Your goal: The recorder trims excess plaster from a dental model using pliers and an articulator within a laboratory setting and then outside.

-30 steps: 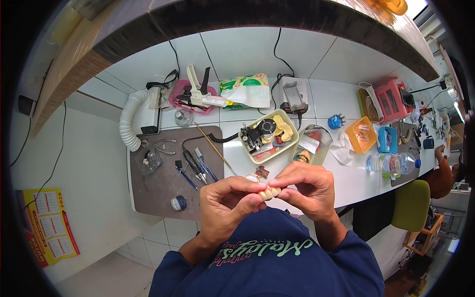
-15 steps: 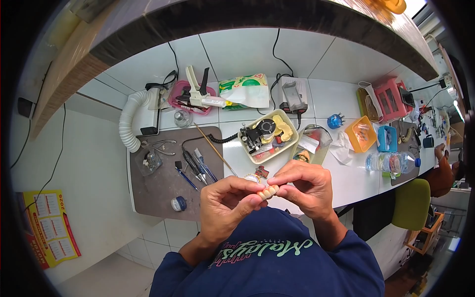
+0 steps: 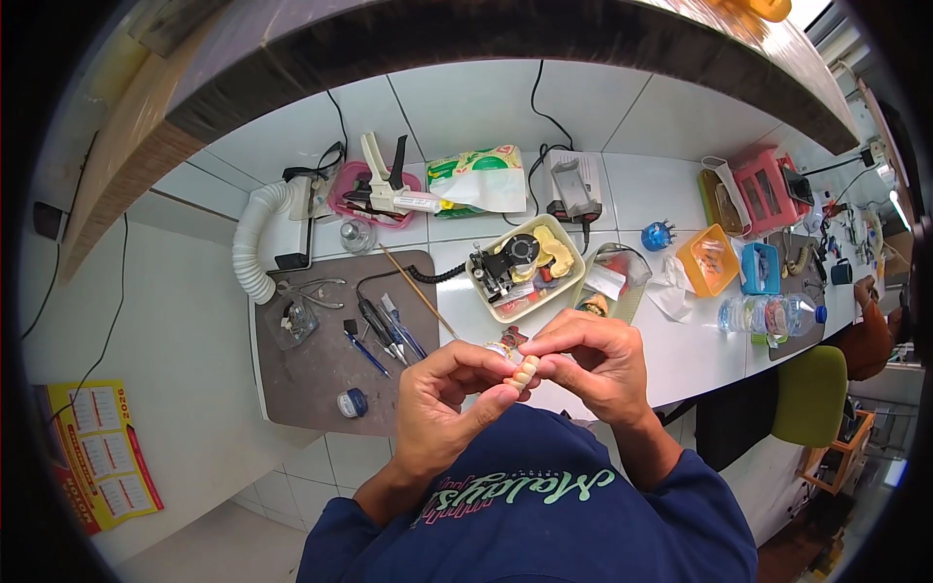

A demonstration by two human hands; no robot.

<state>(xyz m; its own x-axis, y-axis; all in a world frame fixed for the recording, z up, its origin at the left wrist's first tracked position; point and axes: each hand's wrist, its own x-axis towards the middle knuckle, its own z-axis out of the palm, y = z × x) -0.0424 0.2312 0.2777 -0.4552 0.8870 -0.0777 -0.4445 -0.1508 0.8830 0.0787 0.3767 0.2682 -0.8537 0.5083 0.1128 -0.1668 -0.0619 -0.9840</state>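
Pinched between my two hands is a dental bridge (image 3: 523,373), a short row of tooth-coloured crowns, held in front of my chest. My left hand (image 3: 437,403) grips its lower left side with thumb and forefinger. The fingertips of my right hand (image 3: 600,367) close on its right and upper end. Just beyond the fingers, partly hidden, lie a whitish dental model (image 3: 499,349) and a small reddish-brown piece (image 3: 513,335) on the white worktop.
A grey mat (image 3: 301,374) at left carries a handpiece (image 3: 374,321), brushes, pliers (image 3: 324,284) and a blue-lidded jar (image 3: 352,402). Ahead stands a cream tray (image 3: 515,313) with an articulator and yellow casts. A water bottle (image 3: 763,316) lies at right, near another person's arm (image 3: 865,350).
The bridge has turned in my fingers and now stands more steeply. My right hand has shifted slightly left, and both hands still hold the bridge.
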